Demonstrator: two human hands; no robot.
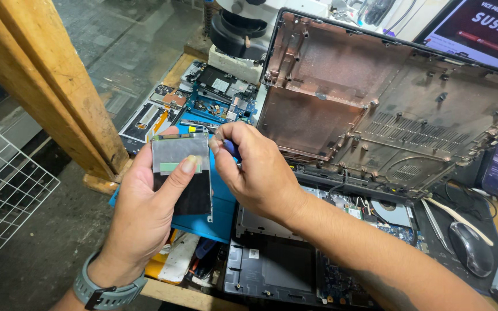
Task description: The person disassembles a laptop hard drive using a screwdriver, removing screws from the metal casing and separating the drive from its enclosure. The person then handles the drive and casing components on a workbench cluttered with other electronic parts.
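Silver-and-black, a flat drive [182, 173] sits upright in the left hand [145, 213], fingers clasped round its edges, above the desk [191, 296]. The right hand [257, 175] grips a blue-handled screwdriver [231, 148] at its corner, over an opened laptop [283, 265]. Screw work appears under way; steady tip placement seems needed.

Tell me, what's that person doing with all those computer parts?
The left hand holds up a flat drive in a metal bracket. The right hand pinches a small blue screwdriver against the drive's top corner. Below lies an opened laptop with its circuit board showing, and its bottom cover leans upright behind. A mouse sits at the right.
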